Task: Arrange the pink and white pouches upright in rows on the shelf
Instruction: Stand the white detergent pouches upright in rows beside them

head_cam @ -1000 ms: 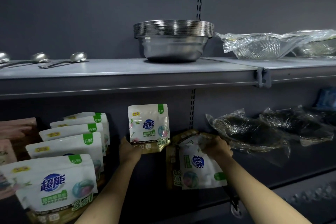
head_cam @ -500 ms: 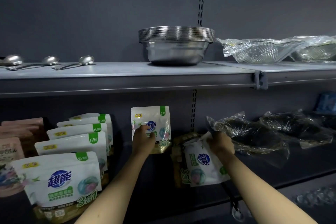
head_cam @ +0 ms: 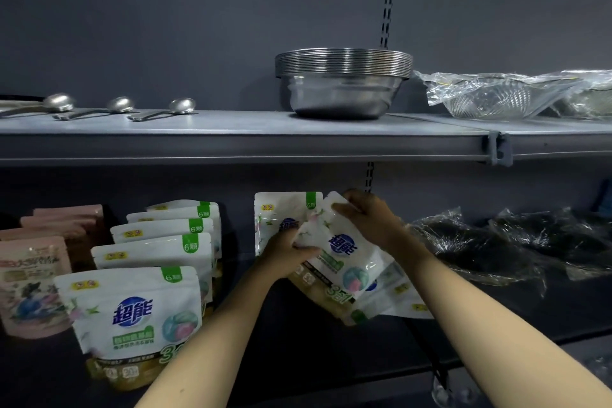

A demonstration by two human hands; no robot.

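A tilted white pouch point(head_cam: 344, 255) with a blue logo is held over the lower shelf point(head_cam: 298, 334) by both hands. My right hand point(head_cam: 367, 219) grips its top edge and my left hand point(head_cam: 284, 255) grips its lower left side. Directly behind it stands one upright white pouch point(head_cam: 281, 212), partly hidden. More white pouches point(head_cam: 394, 295) lie flat beneath the held one. On the left, a row of several upright white pouches point(head_cam: 135, 311) runs front to back, and pink pouches point(head_cam: 33, 281) stand in a row at the far left.
Crinkled plastic-wrapped dark items point(head_cam: 496, 248) lie on the lower shelf to the right. The upper shelf point(head_cam: 231, 142) hangs close above, holding metal ladles point(head_cam: 116, 106), stacked steel bowls point(head_cam: 341, 86) and wrapped glass bowls point(head_cam: 490, 96).
My right hand lifted a white pouch from the flat pile up and left, in front of the standing pouch. My left hand let go of the standing pouch and took the lifted pouch's lower edge.
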